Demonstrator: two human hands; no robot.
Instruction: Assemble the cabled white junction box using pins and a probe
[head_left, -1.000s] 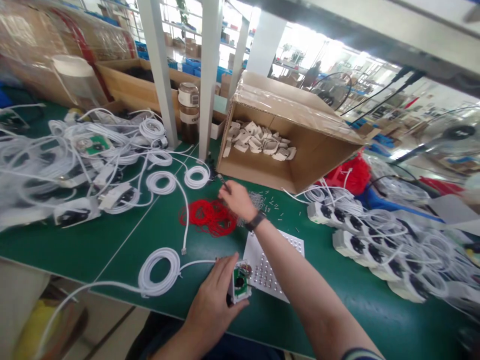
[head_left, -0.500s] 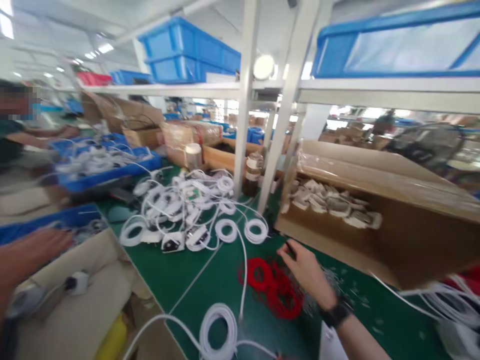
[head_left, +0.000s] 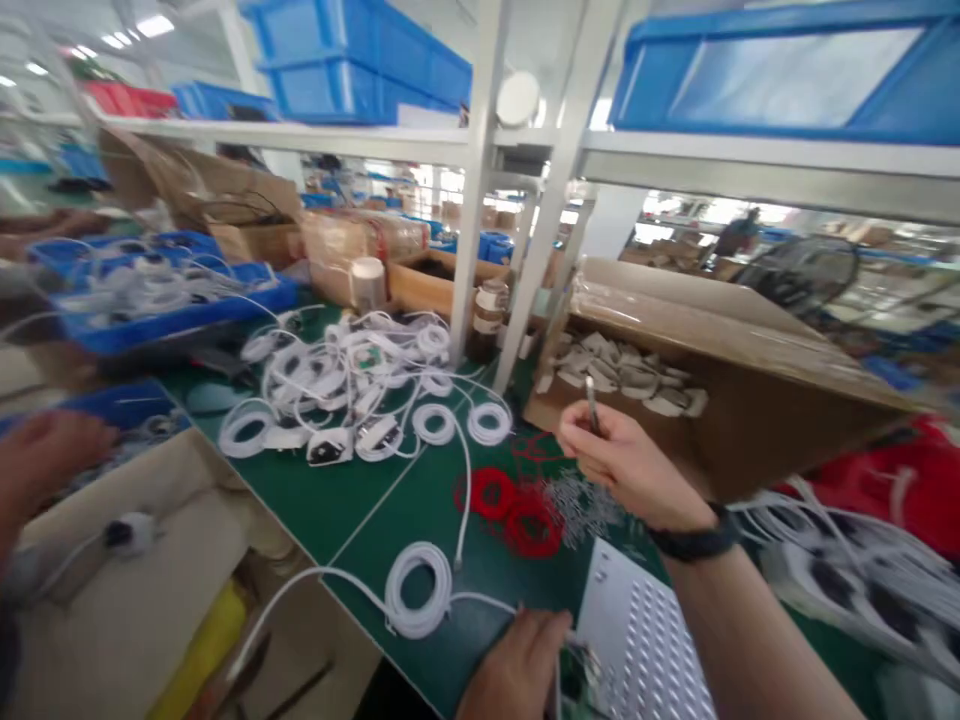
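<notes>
My right hand (head_left: 630, 460) is raised over the bench, closed round a slim pen-like tool (head_left: 592, 405) whose pale tip points up. At the bottom centre my left hand (head_left: 517, 665) has its fingers bent over the end of a white cable (head_left: 480, 597). This cable runs from a tied coil (head_left: 405, 590). Just right of the left fingers lies a green circuit board (head_left: 577, 680), partly cut off by the frame, beside a perforated metal plate (head_left: 645, 630). Red wire loops (head_left: 532, 525) and a heap of small silvery parts (head_left: 581, 505) lie below the right hand.
Coiled white cables with sockets (head_left: 330, 380) crowd the back left. A cardboard box (head_left: 750, 430) holding white plastic pieces stands behind my right hand. Shelf posts (head_left: 472, 200) rise mid-bench. A co-worker's hand (head_left: 56, 455) is over a blue bin at left. White power strips (head_left: 825, 590) lie right.
My right hand has lifted from beside the red wires, and the tool now points upward. My left hand has come into view at the cable's end. The view has shifted, showing more of the metal plate.
</notes>
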